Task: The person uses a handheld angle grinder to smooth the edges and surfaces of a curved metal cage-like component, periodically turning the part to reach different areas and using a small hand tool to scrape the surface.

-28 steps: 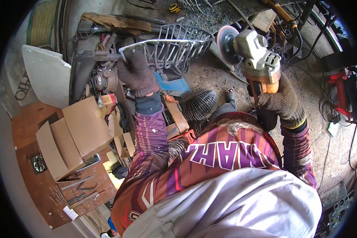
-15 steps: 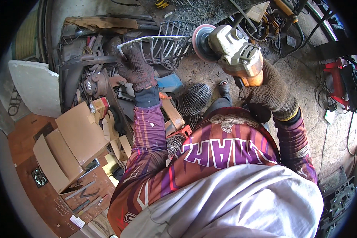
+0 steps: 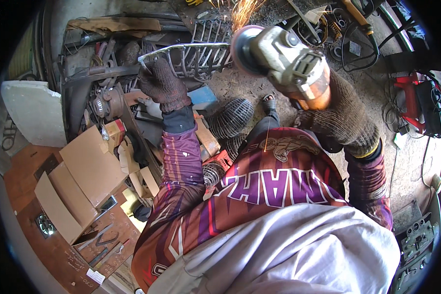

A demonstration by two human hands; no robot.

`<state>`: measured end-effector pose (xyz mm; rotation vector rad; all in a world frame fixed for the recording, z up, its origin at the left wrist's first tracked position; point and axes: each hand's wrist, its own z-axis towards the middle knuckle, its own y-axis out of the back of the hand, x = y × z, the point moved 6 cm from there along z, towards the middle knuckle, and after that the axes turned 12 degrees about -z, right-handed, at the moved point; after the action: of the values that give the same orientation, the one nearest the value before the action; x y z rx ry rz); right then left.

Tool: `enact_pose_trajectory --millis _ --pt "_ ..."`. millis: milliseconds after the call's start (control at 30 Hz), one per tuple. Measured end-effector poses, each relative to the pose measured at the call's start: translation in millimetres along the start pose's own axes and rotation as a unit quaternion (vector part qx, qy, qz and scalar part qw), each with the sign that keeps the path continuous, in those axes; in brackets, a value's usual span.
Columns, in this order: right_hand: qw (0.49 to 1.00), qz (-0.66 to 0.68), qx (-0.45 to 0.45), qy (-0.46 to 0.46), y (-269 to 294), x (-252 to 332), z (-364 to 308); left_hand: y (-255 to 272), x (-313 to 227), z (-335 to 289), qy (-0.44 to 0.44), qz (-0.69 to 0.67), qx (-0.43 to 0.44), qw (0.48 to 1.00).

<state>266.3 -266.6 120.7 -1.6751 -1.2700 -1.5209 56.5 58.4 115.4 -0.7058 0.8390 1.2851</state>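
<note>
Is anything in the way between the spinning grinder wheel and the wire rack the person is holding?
Nothing visible. The grinder, gripped by the right hand, has its disc at the wire rack's right end, where sparks fly. The left hand grips the rack's left end, away from the disc.

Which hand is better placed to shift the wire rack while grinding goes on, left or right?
Left. The left hand already grips the wire rack by its rim. The right hand is wrapped around the angle grinder, whose disc is at the rack, throwing sparks.
</note>
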Motion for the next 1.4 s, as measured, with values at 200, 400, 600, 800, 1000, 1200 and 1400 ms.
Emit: enact_pose_trajectory --millis 200,400,600,800,1000,1200,1400 --pt "0.998 -0.060 0.022 -0.002 4 10 3 16 12 0 -0.039 0.180 0.041 0.982" --pt "0.997 -0.039 0.052 0.031 7 19 7 8 11 -3 -0.007 0.072 0.034 0.997" --pt "0.993 0.000 0.084 0.078 10 32 8 15 11 -6 -0.162 0.352 0.097 0.917" --pt "0.998 -0.048 0.038 0.032 13 18 4 6 3 -13 -0.153 0.274 0.079 0.946" --pt "0.989 0.028 0.106 0.103 5 43 8 -17 -32 -25 -0.437 0.404 0.101 0.797" --pt "0.995 -0.085 0.046 0.026 9 35 8 -11 -19 -2 -0.172 0.251 0.080 0.949" --pt "0.993 -0.060 0.037 0.097 -11 48 11 -14 -11 10 -0.072 0.109 0.069 0.989"
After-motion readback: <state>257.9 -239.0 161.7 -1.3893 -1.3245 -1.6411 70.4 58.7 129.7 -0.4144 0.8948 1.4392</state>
